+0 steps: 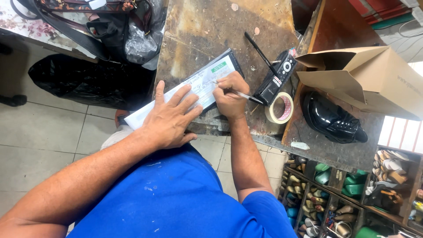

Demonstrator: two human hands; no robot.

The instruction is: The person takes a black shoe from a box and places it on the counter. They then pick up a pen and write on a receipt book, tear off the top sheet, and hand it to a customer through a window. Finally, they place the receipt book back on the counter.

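My left hand (169,119) lies flat, fingers spread, on a long white paper slip book (200,83) with a green mark, pinning it to the worn workbench (207,26). My right hand (230,94) grips a pen (245,95), its tip touching the slip near the middle. The slip rests on a dark backing whose edge shows at the top right.
A remote control (276,76) and a thin black stick (261,53) lie right of the slip. A tape roll (280,108), a glossy black shoe (332,119) and an open cardboard box (365,77) sit further right. Bags (110,26) are at the upper left; compartments of small parts (335,198) at the lower right.
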